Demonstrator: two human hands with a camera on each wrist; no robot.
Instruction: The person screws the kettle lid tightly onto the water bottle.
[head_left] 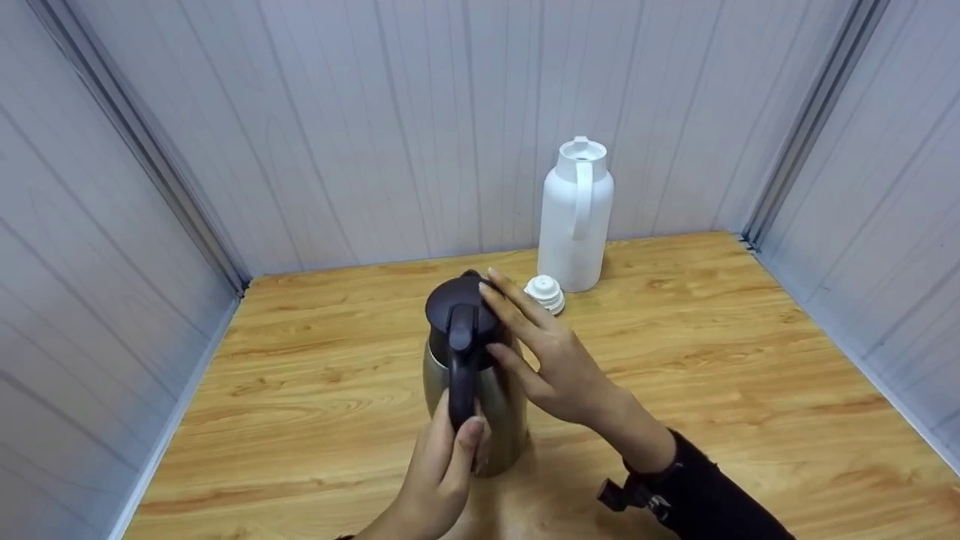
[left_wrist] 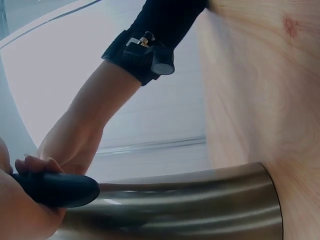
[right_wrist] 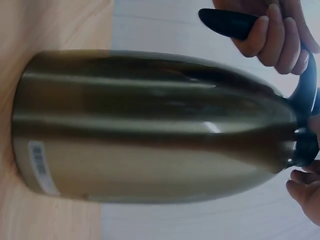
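A brushed-steel thermos jug (head_left: 491, 405) with a dark lid (head_left: 452, 300) and a dark handle (head_left: 461, 375) stands upright in the middle of the wooden table (head_left: 712, 337). My left hand (head_left: 457, 450) grips the lower part of the handle from the near side. In the left wrist view the handle's tip (left_wrist: 55, 189) sits in that hand, above the jug's body (left_wrist: 175, 200). My right hand (head_left: 525, 337) lies with straight fingers against the right side of the lid, thumb under its rim. The right wrist view shows the jug (right_wrist: 150, 125), the left fingers (right_wrist: 275, 37) round the handle and the right fingertips (right_wrist: 305, 187) by the lid.
A white plastic jug (head_left: 574, 214) with a handle stands at the back of the table against the wall. A small white stopper (head_left: 545, 292) lies in front of it, just behind the steel jug. Grey panelled walls close in the table on three sides.
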